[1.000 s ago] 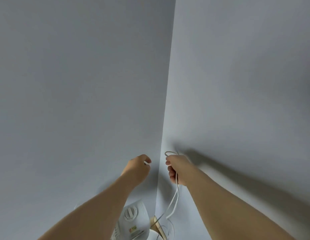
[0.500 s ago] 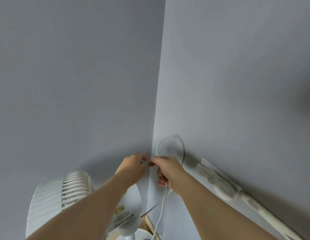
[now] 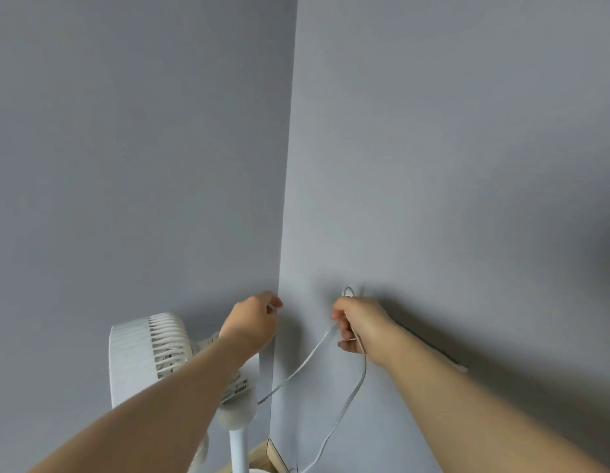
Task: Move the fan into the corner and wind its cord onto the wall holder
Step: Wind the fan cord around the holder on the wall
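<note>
The fingers [image 3: 347,346] of the right hand [image 3: 361,319] are curled tight round the white cord [image 3: 360,384]. The fingers [image 3: 274,302] of the left hand [image 3: 250,322] are curled too, and they pinch a thin white piece at their tips. It looks like the same cord, but I cannot tell this for sure. The two hands are at almost the same height, one on each side of the corner line, and they do not touch.

Two grey walls fill nearly all the view. The left wall [image 3: 126,165] and the right wall [image 3: 450,148] meet in a straight vertical corner between the hands.

The white fan [image 3: 143,353] stands in the corner, low in the view, just beside the left wall. Its ribbed head is partly behind the left forearm. Its motor housing carries a small label [image 3: 240,387], and its pole [image 3: 238,448] goes down near the corner line.

From the right hand, two strands of the cord hang in front of the right wall. One strand runs down and to the left, to the fan housing. The other drops in a long curve to the bottom edge of the view. Above the right hand a small loop of the cord lies against the right wall; the hand hides what the loop hangs on.

At the bottom, next to the pole, a strip of light wood [image 3: 261,454] shows. Behind the right forearm, the tip of a white object [image 3: 462,368] lies against the right wall.
</note>
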The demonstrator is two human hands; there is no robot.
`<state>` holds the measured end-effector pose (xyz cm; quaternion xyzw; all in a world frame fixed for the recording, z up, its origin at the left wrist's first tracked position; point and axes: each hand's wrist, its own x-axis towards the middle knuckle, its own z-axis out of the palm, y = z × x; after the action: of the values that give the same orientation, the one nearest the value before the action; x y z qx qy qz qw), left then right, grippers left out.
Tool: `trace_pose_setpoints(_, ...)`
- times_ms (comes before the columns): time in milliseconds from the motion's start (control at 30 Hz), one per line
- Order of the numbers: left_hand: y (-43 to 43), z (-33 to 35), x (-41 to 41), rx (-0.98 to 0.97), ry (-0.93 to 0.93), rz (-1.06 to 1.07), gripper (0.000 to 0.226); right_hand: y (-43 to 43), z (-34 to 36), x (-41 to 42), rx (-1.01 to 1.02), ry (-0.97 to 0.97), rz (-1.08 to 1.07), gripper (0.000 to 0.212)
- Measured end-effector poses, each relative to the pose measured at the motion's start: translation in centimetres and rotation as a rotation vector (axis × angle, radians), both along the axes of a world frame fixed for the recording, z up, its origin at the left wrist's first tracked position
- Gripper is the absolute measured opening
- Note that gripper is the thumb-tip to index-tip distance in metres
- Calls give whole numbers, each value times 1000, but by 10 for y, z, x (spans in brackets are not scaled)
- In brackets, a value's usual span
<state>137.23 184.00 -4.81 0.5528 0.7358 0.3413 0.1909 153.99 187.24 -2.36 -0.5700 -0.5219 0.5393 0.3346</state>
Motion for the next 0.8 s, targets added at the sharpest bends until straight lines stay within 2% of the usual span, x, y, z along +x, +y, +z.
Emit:
trace_pose_setpoints(133, -25, 9, 17, -3, -63, -12, 31, -15, 6, 18, 100, -114, -19, 35)
trace_pose_setpoints(267, -37, 15, 23, -4, -93, -36, 27, -5, 6, 9, 213, -170, 2, 14)
trace_pose_setpoints(333, -41, 18, 17, -5, -76, -37, 27, 6, 2, 6, 277, -228, 3, 12)
trace_pose_setpoints(467, -38, 17, -6, -18, -93, 28, 20, 31, -4, 11, 304, -344, -39, 37)
trace_pose_setpoints(500, -37, 15, -11, -18, -95, 44, 19, 36, -5, 12, 300, -340, -21, 38)
trace_pose_setpoints(567, -30, 10, -18, -28, -95, 66, 18, 45, -4, 8, 307, -301, 5, 28)
trace_pose_setpoints(700, -12, -1, -23, -41, -103, 64, 20, 52, 1, -16, 419, -242, 139, 32)
trace_pose_setpoints(800, -3, -4, -23, -46, -124, 68, 24, 43, 9, -33, 330, -201, 381, 31)
